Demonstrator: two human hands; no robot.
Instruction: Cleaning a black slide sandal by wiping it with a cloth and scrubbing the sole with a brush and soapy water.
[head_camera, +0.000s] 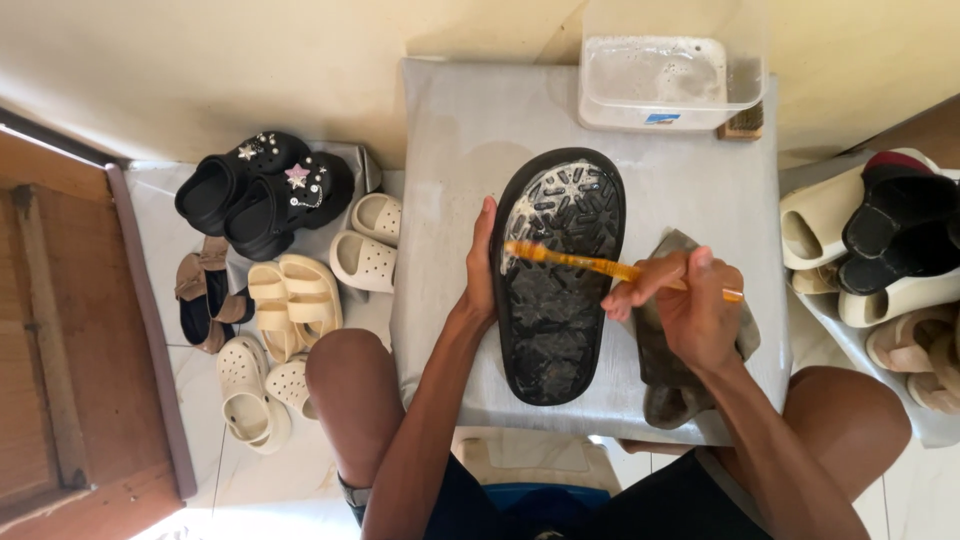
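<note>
While the black sandal (560, 280) lies sole-up at the middle of the grey worktop (450, 130), its long axis runs away from the person, toe end far and heel end near. Left hand (481, 265) is wrapped flat against the sandal's left edge, fingers curled on the rim, steadying it. Right hand (690, 305) sits just right of the sandal, fingers closed around the handle of an orange toothbrush (590, 263); the brush lies crosswise to the sole, its head touching the left part of the tread. Both hands are beside the sandal, the left one touching it. The sole is dark rubber with a raised block tread, wet and soapy white toward the toe. A crumpled grey-brown cloth (665, 375) lies under the right hand. A clear plastic tub (665, 85) holding cloudy water stands at the worktop's far edge. Cream and black footwear (285, 260) lies on the floor at left, more slides (880, 240) at right.
</note>
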